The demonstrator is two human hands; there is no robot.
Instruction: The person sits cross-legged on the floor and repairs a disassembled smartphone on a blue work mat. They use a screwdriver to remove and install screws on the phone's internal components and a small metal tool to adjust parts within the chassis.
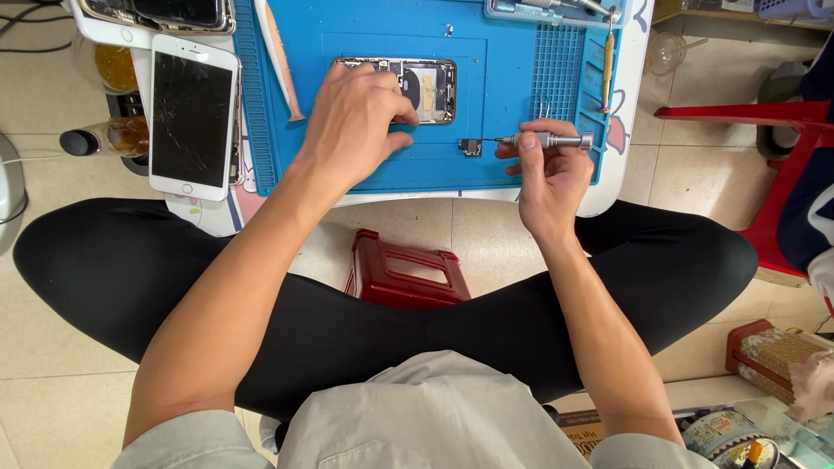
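The left hand (356,122) rests on the opened phone (417,87), fingers pressed down on its frame, on a blue mat (504,69). The right hand (543,165) pinches a grey screwdriver (547,139), its tip near a small black part (470,147). A cracked white phone (192,113) lies left on the table (608,187). A red stool (404,274) stands on the tiled floor (686,182).

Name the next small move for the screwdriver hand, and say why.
Probably swing the screwdriver tip toward the opened phone. The right hand holds it level beside a small black part on the blue mat, while the left hand steadies the phone.
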